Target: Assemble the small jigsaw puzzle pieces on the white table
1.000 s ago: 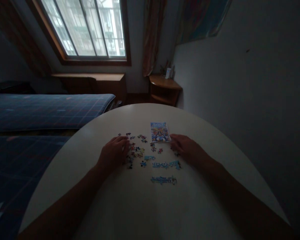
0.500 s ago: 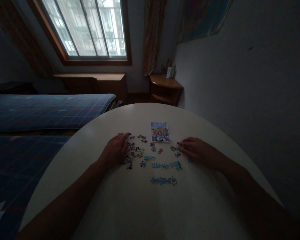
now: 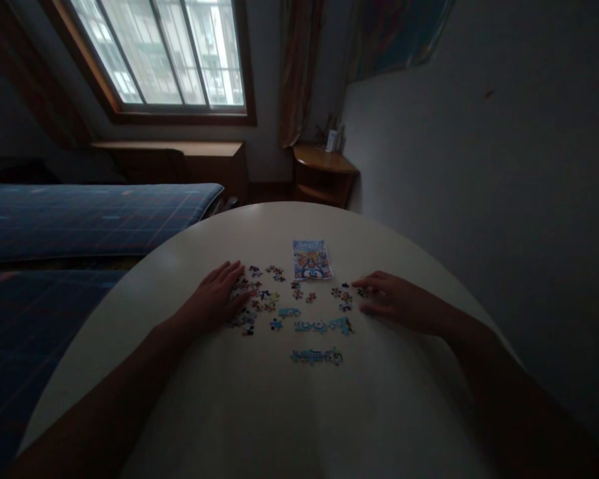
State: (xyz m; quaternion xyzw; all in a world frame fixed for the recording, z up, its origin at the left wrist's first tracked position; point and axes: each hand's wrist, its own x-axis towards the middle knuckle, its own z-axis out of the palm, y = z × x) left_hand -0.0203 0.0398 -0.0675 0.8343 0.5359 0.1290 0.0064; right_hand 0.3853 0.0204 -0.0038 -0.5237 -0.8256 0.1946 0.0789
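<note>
Several small loose jigsaw pieces (image 3: 264,299) lie scattered on a round white table (image 3: 279,412). My left hand (image 3: 214,296) rests flat on the left edge of that scatter, fingers stretched out. My right hand (image 3: 394,299) lies to the right, fingers extended and touching a few pieces (image 3: 344,296) near its fingertips. Between the hands are two joined blue strips of pieces, one (image 3: 322,325) farther and one (image 3: 317,356) nearer to me. A small colourful picture card (image 3: 311,259) lies beyond the pieces.
A bed with a blue checked cover (image 3: 90,213) runs along the left. A wooden corner shelf (image 3: 324,173) with small items and a low wooden cabinet (image 3: 180,159) stand under the window (image 3: 164,53). A grey wall (image 3: 479,166) is close on the right.
My right hand slid rightward away from the picture card, uncovering a few pieces. My left hand flattened over the left pieces. The view shifted slightly.
</note>
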